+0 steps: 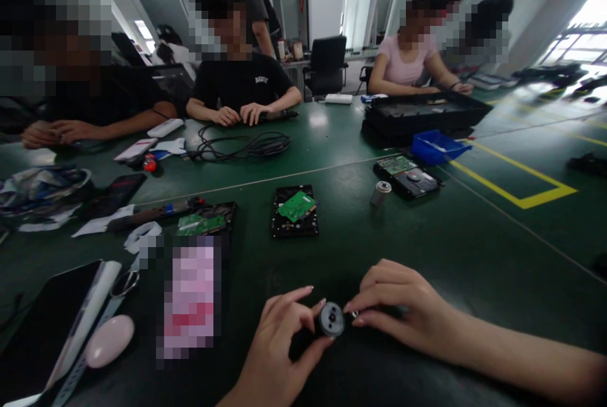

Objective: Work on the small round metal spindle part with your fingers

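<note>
Between the thumb and fingers of my left hand [284,337] is a small cylindrical motor [332,320], its round grey face with a dark centre and small holes turned up towards me. My right hand [403,303] is just to the right of it, thumb and forefinger pinching a tiny shiny metal piece [355,315]; its exact kind is too small to make out. Farther off on the green table stands a similar silver cylinder [380,194]. A hard drive [279,227] with a loose green circuit board [297,206] on top lies ahead of my hands.
Another opened drive [417,181] lies near a blue tray [439,146] and a black bin [427,110]. At left are an electric screwdriver [152,214], a circuit board [202,225], a phone-like slab [52,318] and a pink oval object [110,340]. Coiled cable [246,146] lies before seated people.
</note>
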Tool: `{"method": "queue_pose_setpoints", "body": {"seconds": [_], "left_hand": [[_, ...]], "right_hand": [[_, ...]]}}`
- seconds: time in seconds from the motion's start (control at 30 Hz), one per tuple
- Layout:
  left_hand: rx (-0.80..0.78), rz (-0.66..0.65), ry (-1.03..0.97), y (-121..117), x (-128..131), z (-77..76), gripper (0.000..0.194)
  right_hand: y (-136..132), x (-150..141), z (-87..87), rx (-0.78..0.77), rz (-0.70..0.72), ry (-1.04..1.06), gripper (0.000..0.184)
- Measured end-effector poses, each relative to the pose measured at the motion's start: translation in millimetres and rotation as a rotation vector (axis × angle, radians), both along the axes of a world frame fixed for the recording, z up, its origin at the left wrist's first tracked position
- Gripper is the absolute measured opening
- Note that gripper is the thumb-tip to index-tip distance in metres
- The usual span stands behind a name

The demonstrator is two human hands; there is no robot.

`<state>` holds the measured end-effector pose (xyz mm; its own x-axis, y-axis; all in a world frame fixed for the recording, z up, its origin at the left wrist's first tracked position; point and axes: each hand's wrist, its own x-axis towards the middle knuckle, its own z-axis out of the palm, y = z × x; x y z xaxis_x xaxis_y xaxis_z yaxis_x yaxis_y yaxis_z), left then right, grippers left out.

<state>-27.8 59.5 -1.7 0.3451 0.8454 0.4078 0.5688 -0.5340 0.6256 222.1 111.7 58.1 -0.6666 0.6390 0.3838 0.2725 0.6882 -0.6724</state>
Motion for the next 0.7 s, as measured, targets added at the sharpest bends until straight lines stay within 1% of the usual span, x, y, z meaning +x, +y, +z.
{"method": "queue_pose_setpoints", "body": {"seconds": [0.13,0.23,0.5,0.7], "left_hand": [[0.046,-0.127,0.098,1,-1,2.5,0.016],[0.055,-0.167,0.123,1,-1,4.1,0.02],[0.043,-0.186,0.127,0,-2,4.9,0.021],[0.004,-0.195,0.139,-1,-4,4.0,0.022]], "right_hand": [[-4,-7,-1.1,0.119,0.026,-0.021,0.014],[-4,-12,-4.5,0.163,0.026,-0.048,0.014],[0,-18,-3.8,0.181,-0.003,-0.103,0.014],[3,-16,-3.0,0.173,0.027,-0.134,0.013]]}}
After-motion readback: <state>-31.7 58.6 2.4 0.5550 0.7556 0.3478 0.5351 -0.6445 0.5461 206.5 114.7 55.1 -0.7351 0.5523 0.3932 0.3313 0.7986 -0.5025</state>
